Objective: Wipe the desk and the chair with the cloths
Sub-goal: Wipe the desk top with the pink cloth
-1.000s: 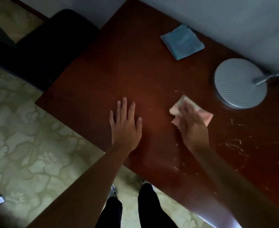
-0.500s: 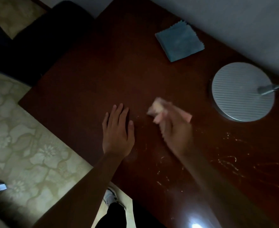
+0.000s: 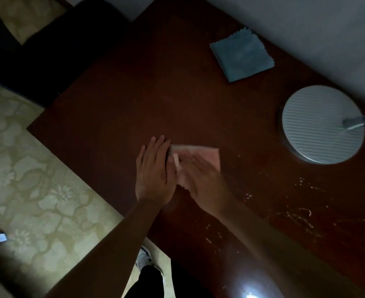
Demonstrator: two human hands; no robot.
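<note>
A pink cloth [image 3: 207, 154] lies flat on the dark red-brown desk [image 3: 134, 100], near its front edge. My right hand [image 3: 203, 181] presses on the cloth with straight fingers. My left hand [image 3: 155, 171] rests flat on the desk just left of it, its fingers touching the cloth's left edge. A folded blue cloth [image 3: 241, 54] lies untouched at the back of the desk, by the wall. The dark chair [image 3: 54, 50] stands off the desk's left end, mostly in shadow.
A round ribbed silver lamp base [image 3: 321, 125] with a metal stem sits at the right of the desk. Pale crumbs or scratches [image 3: 302, 214] mark the desk's right front. A grey wall runs behind. Patterned flooring [image 3: 37, 190] lies to the left.
My right hand has slid the pink cloth leftward across the desk until it meets my left hand. My left hand has stayed flat on the desk.
</note>
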